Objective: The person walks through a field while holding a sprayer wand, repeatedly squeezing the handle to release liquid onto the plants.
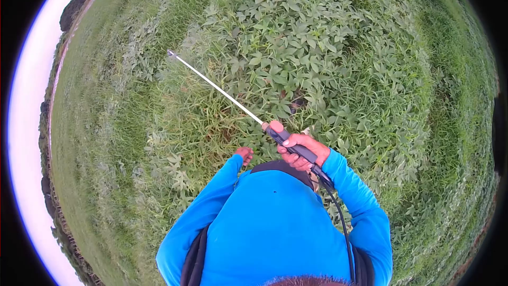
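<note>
My right hand (304,151) is wrapped around the dark grip of a sprayer lance (222,93), with the thumb along its top. The lance's thin white tube points up and left over the plants and ends in a small nozzle (170,53). A black hose (341,214) runs from the grip's lower end down along my right side. At my waist, on the left, is my left hand (245,155), its fingers curled; anything inside them is hidden. Dark shoulder straps (194,257) lie over my blue long-sleeved shirt (270,217).
Dense broad-leaved plants (301,47) mixed with tall grass (201,122) surround me on all sides. A dark gap with a shoe-like shape (297,103) shows between leaves ahead of my right hand. Trees (74,13) line the field's far left edge.
</note>
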Tool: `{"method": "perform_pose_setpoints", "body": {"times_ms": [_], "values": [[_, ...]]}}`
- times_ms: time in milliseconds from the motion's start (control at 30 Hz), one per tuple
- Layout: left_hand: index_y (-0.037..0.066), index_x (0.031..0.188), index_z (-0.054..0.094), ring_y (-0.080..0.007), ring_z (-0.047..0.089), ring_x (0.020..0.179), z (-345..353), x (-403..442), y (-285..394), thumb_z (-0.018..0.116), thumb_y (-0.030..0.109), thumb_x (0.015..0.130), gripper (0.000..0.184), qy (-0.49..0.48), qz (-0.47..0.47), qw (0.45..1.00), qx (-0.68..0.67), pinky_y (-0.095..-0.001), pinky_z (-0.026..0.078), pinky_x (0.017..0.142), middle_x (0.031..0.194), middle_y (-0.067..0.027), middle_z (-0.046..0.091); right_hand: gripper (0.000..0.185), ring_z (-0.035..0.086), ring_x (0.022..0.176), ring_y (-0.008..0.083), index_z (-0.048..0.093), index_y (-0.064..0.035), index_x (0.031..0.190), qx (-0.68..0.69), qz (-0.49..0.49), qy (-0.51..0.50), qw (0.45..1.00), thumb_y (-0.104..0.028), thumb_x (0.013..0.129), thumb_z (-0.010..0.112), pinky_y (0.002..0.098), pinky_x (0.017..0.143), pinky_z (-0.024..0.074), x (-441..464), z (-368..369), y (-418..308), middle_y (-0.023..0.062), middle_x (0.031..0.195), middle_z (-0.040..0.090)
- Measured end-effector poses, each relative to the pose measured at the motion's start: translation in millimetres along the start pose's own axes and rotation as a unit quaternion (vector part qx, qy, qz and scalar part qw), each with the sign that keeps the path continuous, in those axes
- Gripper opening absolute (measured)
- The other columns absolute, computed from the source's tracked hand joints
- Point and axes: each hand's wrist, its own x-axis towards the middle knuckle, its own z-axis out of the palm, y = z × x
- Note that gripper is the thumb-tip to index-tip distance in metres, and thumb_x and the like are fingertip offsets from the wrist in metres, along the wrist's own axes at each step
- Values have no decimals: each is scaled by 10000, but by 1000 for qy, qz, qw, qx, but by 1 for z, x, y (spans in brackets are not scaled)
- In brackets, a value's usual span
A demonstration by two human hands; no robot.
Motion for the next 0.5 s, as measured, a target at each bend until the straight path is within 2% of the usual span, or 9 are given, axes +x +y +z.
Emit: {"method": "perform_pose_setpoints", "body": {"times_ms": [67,200,233,333,500], "values": [[113,966,569,-159,477,506,-4,-4,14,483,275,863,211,40,-27,999,17,-325,369,419,700,-44,558,230,358,396,42,449,-122,856,-48,27,34,998,-332,852,543,201,307,308,11,-3,-29,-38,607,388],[100,975,566,-162,473,500,-1,-11,55,476,267,867,218,54,-35,998,14,-318,366,420,697,-43,554,226,362,383,39,463,-128,828,-85,-29,45,995,-329,848,566,197,299,313,32,-13,-80,-40,586,399],[92,980,566,-157,475,503,1,-16,63,473,275,875,231,46,-16,999,10,-312,367,425,702,-43,556,235,372,384,40,466,-126,813,-52,-41,43,997,-329,845,579,195,293,315,35,-14,-94,-38,585,408],[77,992,564,-144,478,506,6,-7,77,468,297,892,260,31,14,999,13,-302,367,431,715,-44,560,295,370,416,35,451,-133,777,-72,-111,56,990,-366,795,630,205,319,300,42,-20,-136,-44,597,419],[70,1014,564,-120,479,504,31,-12,105,478,323,916,285,7,58,998,37,-284,360,425,722,-47,563,298,369,412,48,438,-131,764,-33,-201,62,977,-356,796,630,212,325,315,43,-33,-173,-34,590,420]]}}
